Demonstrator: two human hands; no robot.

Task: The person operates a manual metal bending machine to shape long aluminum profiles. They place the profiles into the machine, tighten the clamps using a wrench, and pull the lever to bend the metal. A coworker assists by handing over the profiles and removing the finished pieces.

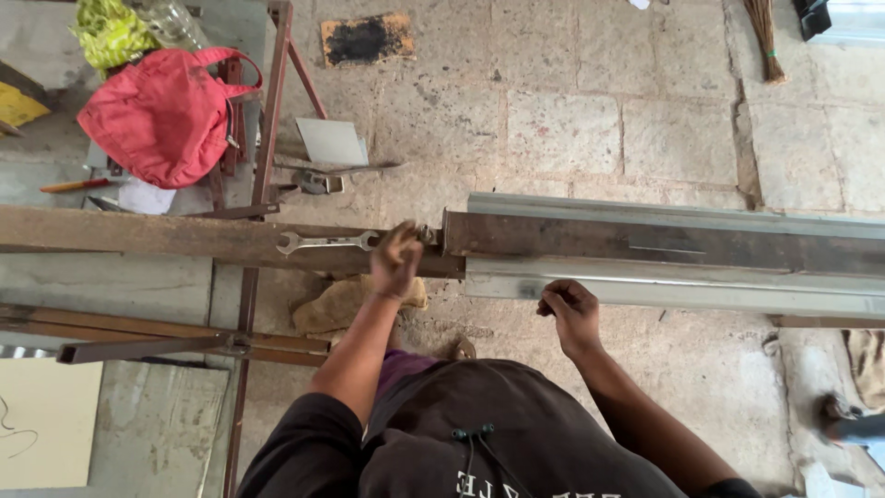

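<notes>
Seen from above, over a stone floor (pixel 562 111): a long dark rusty beam (pixel 645 242) running from the middle out past the right edge, with a pale metal channel (pixel 701 290) showing just far and just near of it. To the left, in line with it, a brown weathered beam (pixel 138 235) lying across a thin red-brown frame (pixel 267 138) that serves as the surface. Both ends meeting near the middle.

Judged as a fitting or fastening step at that meeting point. Left hand (pixel 395 261) raised to the end of the rusty beam, fingers bunched together and blurred; impossible to tell whether closed on something small or merely pressed against the joint. Right hand (pixel 570 309) down on the near edge of the pale metal channel, fingers curled over it in a steadying grip. Spanner (pixel 327 243) lying flat on the brown weathered beam, just left of the left hand, touched by neither hand.

Any next move at the joint likely calling for a firm hold on the channel and the spanner within easy reach.

Hidden or unclear: the joint itself behind the left hand; whatever bolt or pin sits there; the right ends of beam and channel cut off by the picture edge; the underside of the frame.
</notes>
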